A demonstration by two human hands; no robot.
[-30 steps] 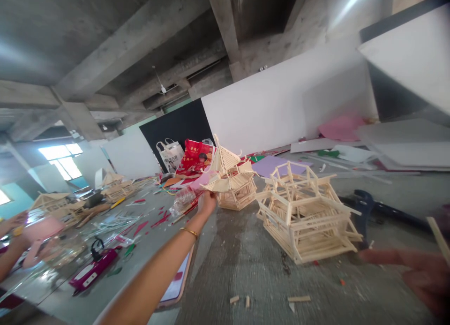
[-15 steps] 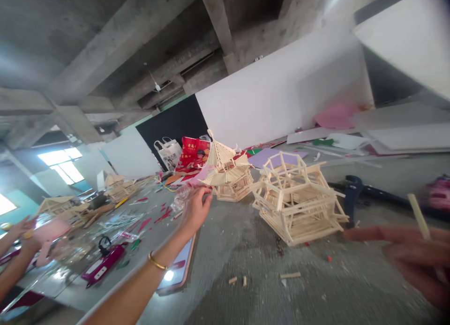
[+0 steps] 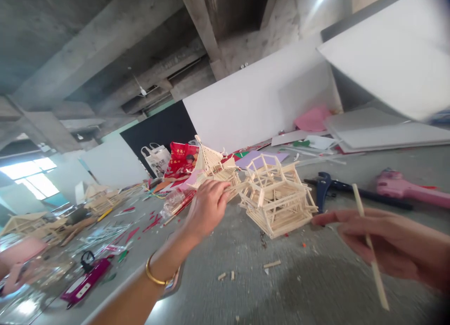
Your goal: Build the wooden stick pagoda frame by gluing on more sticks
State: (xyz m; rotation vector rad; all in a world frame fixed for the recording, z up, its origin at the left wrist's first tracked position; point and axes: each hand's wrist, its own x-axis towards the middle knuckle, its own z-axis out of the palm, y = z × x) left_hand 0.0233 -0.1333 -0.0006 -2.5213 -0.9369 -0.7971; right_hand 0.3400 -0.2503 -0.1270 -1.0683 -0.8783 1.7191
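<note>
My left hand (image 3: 209, 210), with a gold bangle on the wrist, reaches over the table. Its fingers are bent and its thumb stands a little apart, with nothing visible in them. Behind it is a pale wooden model with a pointed roof (image 3: 209, 158), partly hidden by the hand. To the right of that hand stands a wooden stick framework (image 3: 277, 198), many-sided and open on top. My right hand (image 3: 383, 243) holds a thin wooden stick (image 3: 374, 264) between its fingers, its forefinger pointing out near the framework's right corner.
A dark-handled tool (image 3: 325, 186) and a pink glue gun (image 3: 404, 186) lie at the right. Short stick offcuts (image 3: 272, 264) are in front. A purple device (image 3: 86, 280), plastic scraps and other stick models (image 3: 30, 222) fill the left. Boards (image 3: 372, 128) and bags (image 3: 183, 158) lie behind.
My left hand has moved right, closer to the framework, and now covers part of the roofed model. My right hand, with the stick, has come further into view. The camera has turned right.
</note>
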